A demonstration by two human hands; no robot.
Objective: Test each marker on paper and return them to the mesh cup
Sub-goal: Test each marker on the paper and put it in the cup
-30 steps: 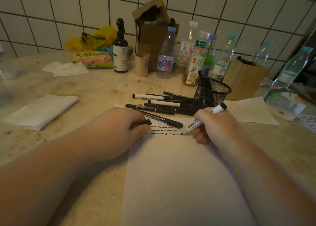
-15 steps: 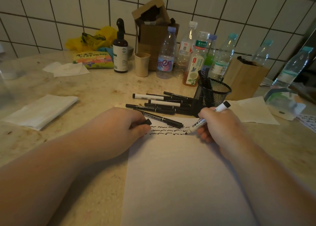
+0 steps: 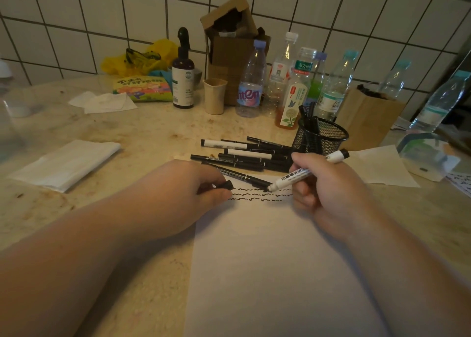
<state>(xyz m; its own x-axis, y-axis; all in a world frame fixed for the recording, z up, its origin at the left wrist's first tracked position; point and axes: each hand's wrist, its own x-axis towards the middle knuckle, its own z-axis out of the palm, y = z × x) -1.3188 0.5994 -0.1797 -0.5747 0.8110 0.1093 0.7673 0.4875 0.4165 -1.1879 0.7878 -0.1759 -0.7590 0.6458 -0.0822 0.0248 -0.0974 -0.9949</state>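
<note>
Testing is under way — the right hand point(image 3: 328, 183) grips a white marker point(image 3: 305, 172), tip at the paper point(image 3: 275, 260); the left hand point(image 3: 178, 196) pinches its black cap point(image 3: 227, 184). Next, likely recapping — then the mesh cup point(image 3: 321, 138).

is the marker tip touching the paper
Cannot tell: in the head view the marker tip sits at the squiggles on the paper, but no contact or gap shows plainly.

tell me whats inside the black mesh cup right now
A few dark markers stand upright in the mesh cup, leaning toward its left side with their tops above the rim. Their lower ends blur behind the mesh, so an exact count isn't possible.
</note>
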